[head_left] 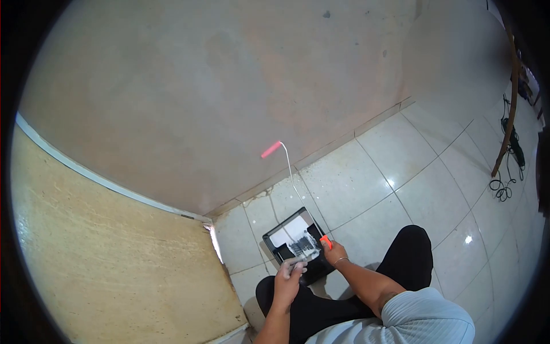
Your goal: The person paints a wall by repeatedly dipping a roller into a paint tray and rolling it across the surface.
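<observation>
My right hand is closed round an orange handle at the right edge of a black paint tray. A thin white rod runs up from the handle's direction to a pink roller in front of the wall. My left hand is over the tray's near left part, its fingers bent together and whitish; what they hold, if anything, is too small to tell. White paint lies in the tray, with a dark, streaked patch.
The tray stands on white floor tiles between my dark-clad legs and a grey-brown wall. A yellowish panel borders the left. At the far right are a wooden stick and a coiled black cable.
</observation>
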### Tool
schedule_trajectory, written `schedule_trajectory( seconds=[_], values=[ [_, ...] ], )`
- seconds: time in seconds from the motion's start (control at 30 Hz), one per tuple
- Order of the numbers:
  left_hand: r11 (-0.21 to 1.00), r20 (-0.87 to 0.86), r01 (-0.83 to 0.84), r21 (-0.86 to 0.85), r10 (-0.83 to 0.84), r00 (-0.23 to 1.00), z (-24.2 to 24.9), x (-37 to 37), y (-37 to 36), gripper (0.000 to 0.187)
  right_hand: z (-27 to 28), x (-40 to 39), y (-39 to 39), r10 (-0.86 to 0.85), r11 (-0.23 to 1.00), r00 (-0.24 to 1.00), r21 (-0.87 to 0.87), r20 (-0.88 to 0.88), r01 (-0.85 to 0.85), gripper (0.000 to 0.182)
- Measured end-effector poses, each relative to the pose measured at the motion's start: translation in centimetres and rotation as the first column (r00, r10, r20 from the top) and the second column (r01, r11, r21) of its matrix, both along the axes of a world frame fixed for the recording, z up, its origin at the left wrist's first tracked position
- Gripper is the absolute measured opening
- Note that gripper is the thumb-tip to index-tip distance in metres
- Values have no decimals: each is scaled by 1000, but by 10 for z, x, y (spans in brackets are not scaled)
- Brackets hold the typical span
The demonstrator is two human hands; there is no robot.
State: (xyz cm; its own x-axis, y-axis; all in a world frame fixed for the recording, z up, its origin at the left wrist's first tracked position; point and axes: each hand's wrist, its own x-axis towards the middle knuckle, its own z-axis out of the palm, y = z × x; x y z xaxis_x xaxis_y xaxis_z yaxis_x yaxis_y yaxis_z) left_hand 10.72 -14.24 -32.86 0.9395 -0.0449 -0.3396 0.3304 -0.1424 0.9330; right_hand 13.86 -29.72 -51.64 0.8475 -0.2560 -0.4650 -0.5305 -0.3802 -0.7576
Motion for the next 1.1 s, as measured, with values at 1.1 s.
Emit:
schedule_trajectory(
  seconds=[1.1],
  values=[
    [978, 65, 133, 163, -145, 987, -53, 32, -38, 23, 193, 114, -40, 108, 875, 989, 482, -97, -48, 32]
  ],
)
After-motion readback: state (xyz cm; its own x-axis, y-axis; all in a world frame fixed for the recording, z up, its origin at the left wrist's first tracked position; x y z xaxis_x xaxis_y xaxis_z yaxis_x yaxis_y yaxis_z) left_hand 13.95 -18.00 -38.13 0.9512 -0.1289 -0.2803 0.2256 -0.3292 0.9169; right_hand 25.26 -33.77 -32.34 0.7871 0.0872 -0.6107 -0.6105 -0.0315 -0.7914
